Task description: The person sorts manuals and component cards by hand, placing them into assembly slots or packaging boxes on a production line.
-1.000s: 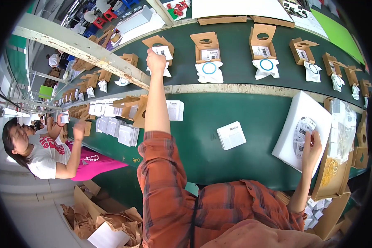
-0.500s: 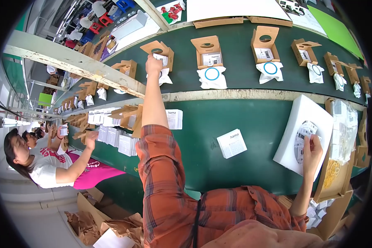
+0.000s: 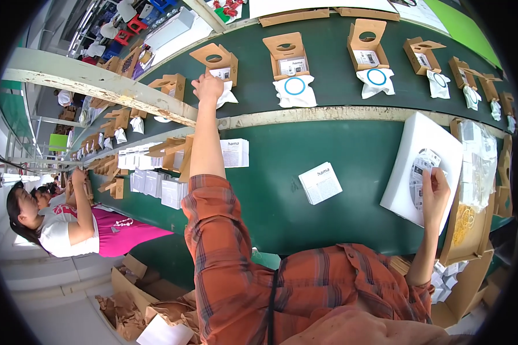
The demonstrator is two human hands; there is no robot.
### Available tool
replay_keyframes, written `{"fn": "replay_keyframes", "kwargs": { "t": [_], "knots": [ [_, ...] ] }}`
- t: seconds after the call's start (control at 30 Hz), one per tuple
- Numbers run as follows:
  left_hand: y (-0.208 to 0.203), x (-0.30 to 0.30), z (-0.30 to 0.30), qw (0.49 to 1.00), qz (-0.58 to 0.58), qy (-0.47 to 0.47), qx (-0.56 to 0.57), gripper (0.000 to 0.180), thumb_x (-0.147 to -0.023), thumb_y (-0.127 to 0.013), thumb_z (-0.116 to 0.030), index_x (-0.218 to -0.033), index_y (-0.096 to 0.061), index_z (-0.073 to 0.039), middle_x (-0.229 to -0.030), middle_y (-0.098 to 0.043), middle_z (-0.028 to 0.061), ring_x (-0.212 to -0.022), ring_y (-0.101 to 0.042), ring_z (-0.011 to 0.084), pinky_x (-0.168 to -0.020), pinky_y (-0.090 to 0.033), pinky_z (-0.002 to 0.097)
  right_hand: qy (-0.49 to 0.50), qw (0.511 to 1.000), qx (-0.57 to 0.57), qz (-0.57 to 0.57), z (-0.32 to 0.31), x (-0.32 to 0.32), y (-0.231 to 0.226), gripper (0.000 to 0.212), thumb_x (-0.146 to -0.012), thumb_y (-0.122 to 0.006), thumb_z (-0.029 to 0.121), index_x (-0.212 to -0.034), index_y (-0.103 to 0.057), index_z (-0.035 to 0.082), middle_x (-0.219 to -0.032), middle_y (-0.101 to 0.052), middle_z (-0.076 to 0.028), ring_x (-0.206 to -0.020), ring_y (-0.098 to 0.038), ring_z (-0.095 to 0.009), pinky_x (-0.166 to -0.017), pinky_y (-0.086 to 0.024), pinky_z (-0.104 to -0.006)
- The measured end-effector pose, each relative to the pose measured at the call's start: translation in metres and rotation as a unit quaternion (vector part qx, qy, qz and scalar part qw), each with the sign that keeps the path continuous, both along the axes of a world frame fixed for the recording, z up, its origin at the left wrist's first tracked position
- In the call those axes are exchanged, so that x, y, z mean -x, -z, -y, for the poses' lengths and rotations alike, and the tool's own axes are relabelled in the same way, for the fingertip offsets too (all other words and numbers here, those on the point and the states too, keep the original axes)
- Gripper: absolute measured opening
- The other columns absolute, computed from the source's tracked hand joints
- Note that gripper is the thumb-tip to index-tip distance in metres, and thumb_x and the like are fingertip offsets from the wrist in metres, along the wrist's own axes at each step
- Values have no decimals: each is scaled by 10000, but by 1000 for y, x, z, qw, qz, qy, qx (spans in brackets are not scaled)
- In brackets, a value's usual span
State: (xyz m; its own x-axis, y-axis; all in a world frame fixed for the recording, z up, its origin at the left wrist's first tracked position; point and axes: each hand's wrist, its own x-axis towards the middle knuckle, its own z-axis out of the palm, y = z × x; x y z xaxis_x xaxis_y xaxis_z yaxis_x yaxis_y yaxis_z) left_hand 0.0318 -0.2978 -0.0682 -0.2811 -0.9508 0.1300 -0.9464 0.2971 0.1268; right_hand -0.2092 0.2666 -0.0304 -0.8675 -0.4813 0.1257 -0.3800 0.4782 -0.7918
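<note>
My left hand (image 3: 208,88) is stretched out over the dark conveyor, just in front of an open cardboard box (image 3: 229,64) with a round hole in its lid. Its fingers look loosely spread, and nothing shows in them. A printed leaflet (image 3: 221,73) lies in that box, and a white pouch (image 3: 227,95) is beside my wrist. At the right, my right hand (image 3: 437,192) pinches a small printed paper (image 3: 418,185) at the oval recess of a white foam block (image 3: 395,183). A stack of folded leaflets (image 3: 320,184) lies on the green table between my arms.
More open boxes (image 3: 288,56) with white pouches (image 3: 295,92) line the conveyor. A pale rail (image 3: 328,114) separates it from the green table (image 3: 270,213). Leaflet stacks (image 3: 174,192) stand left of my arm. A co-worker (image 3: 69,224) sits at the left. A carton (image 3: 463,230) holds yellow rubber bands.
My left hand has drawn back from the box, and its fingers have loosened. My right hand stays at the foam block. The co-worker's arms have risen, and the whole view has shifted slightly.
</note>
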Motion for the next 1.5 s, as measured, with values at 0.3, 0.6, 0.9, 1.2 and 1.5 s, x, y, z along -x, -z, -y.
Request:
{"fn": "replay_keyframes", "kwargs": {
  "t": [0.3, 0.6, 0.9, 1.2, 1.5],
  "knots": [
    [4, -7, -22, 996, -46, 69, 36, 364, -889, -544, -328, -1154, -655, -104, -1366, -489, 141, -1267, -380, 400, -987, -360, 594, 1, 1000, -30, -5, -4, 1, 4, 161, -917, -620, 86, -830, -531, -15, -648, -421, 1, -620, -369, -58, -544, -330, -227],
    [-67, -11, -273, 888, -163, 378, -205, 411, -851, -692, -263, -1185, -608, -39, -1191, -610, 185, -1076, -592, 284, -919, -472, 377, 41, 999, 11, 17, -1, 0, 0, 194, -943, -615, 156, -833, -568, 4, -606, -460, 19, -578, -414, -36, -529, -340, -208],
    [-45, -30, -353, 904, -56, 403, -132, 711, -728, -779, -298, -1265, -500, 76, -1326, -512, 209, -1222, -468, 341, -976, -425, 440, 24, 999, 30, 24, -7, -1, -2, 201, -946, -617, 158, -820, -548, 18, -607, -461, 20, -572, -427, -30, -535, -354, -204],
    [-41, -32, -367, 915, -89, 374, -124, 661, -753, -765, -235, -1300, -490, 13, -1342, -514, 190, -1239, -475, 343, -1008, -405, 444, 3, 999, 23, 22, -8, -2, -1, 184, -953, -616, 162, -871, -577, 2, -656, -499, 21, -587, -451, -26, -543, -376, -193],
    [-41, -32, -377, 914, -107, 381, -83, 613, -771, -741, -166, -1304, -490, 2, -1374, -492, 164, -1305, -421, 347, -1047, -365, 449, -1, 1000, 21, 21, -9, -3, -2, 184, -953, -618, 170, -881, -589, 3, -662, -532, 15, -587, -466, -30, -544, -387, -194]
  ]
}}
